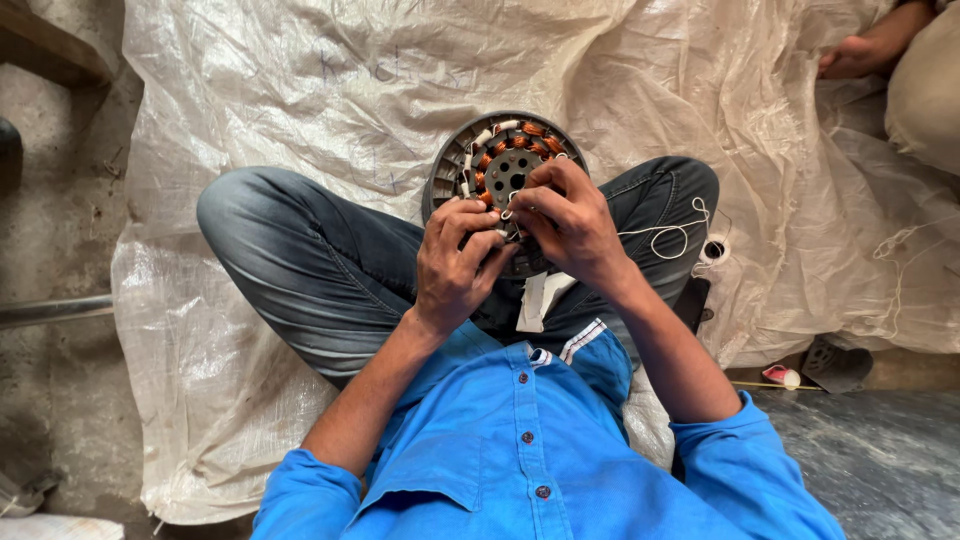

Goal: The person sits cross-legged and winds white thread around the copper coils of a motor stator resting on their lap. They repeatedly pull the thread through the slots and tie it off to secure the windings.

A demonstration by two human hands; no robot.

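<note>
A round motor stator (505, 160) with copper windings and white insulation strips rests on my crossed legs in dark jeans. My left hand (455, 262) grips its near edge, fingers curled over the windings. My right hand (570, 222) pinches at the same spot on the stator, fingertips meeting those of the left hand around a small white piece. A white thread (665, 235) runs from under my right hand across my right knee toward a small spool (714, 250).
A crumpled whitish plastic sheet (350, 90) covers the floor under me. Another person's bare foot (855, 55) and leg are at the top right. A small red and white object (783, 376) and a dark part (835, 365) lie at the right.
</note>
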